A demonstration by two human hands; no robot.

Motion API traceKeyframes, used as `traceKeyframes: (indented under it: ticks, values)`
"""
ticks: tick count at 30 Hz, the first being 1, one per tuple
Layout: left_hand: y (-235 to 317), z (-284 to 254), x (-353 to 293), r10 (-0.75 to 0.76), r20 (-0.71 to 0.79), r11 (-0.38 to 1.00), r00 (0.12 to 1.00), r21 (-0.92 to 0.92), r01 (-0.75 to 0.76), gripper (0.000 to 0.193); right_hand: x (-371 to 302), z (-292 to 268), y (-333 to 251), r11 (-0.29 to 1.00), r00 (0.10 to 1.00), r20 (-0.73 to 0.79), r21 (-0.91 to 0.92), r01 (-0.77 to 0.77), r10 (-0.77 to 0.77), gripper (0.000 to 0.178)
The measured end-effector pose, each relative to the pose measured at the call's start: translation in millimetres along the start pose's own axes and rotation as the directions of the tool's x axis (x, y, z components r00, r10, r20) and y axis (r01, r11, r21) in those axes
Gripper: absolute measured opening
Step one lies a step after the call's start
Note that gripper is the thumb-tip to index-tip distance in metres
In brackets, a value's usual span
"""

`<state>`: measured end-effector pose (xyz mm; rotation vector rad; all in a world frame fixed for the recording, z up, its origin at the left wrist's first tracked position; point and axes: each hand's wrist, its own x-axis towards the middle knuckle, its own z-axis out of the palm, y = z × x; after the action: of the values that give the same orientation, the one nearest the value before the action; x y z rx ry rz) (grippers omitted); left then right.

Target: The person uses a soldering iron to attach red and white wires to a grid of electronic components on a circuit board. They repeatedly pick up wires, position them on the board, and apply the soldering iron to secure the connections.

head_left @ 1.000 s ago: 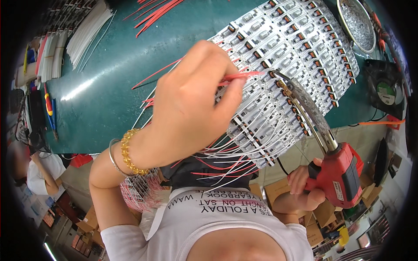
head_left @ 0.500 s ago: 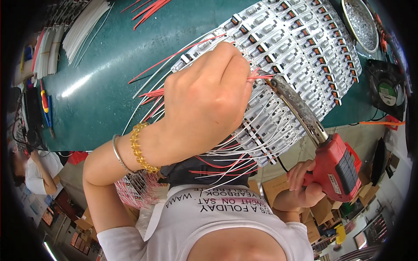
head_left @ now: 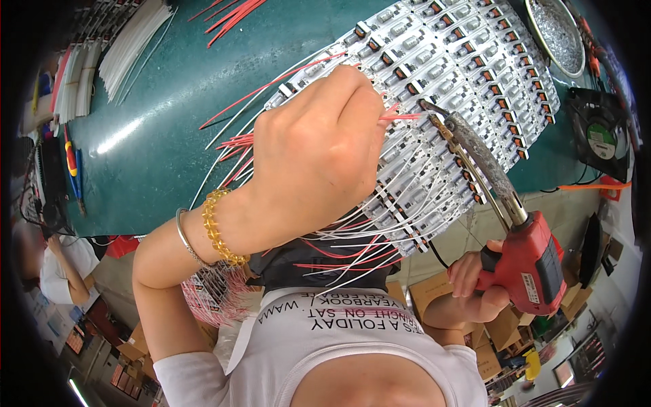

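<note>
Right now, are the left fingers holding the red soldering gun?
No, the right fingers grip the red soldering gun, while the left fingers hold red wires.

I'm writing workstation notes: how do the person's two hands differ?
The left hand grips thin red wires, while the right hand holds a red-and-black soldering gun. The left hand is above the light boards; the right hand is off their edge. The left hand has a yellow beaded bracelet and silver bangle at the wrist; the right hand shows neither. Both hands are ungloved and gripping something.
</note>
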<state>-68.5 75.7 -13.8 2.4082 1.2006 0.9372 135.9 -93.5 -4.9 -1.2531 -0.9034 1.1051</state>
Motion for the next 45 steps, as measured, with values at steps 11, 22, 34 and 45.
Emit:
traceKeyframes:
  ticks: [11, 22, 34, 45]
  values:
    - [10.7, -7.9, 1.6, -0.153, 0.108, 0.963, 0.982, -0.205, 0.173, 0.007, -14.9, -7.8, 1.8, 1.0, 0.999, -0.045, -0.014, -0.016, 0.015, 0.079]
    - [14.1, -6.1, 6.4, -0.155, 0.138, 0.98, 0.978, -0.107, 0.17, 0.007, -8.8, 2.6, -2.0, 0.994, 0.996, -0.055, -0.08, -0.068, 0.064, 0.067]
    - [15.2, -5.9, 7.0, -0.15, 0.134, 0.984, 0.98, -0.08, 0.162, 0.008, -17.2, -1.5, 4.8, 0.997, 0.991, -0.125, 0.058, 0.044, -0.036, 0.076]
    - [13.7, -10.2, 3.1, -0.142, 0.133, 0.966, 0.981, -0.198, 0.166, 0.01, -21.2, -13.6, 4.2, 1.0, 0.999, -0.051, 0.016, 0.009, -0.008, 0.078]
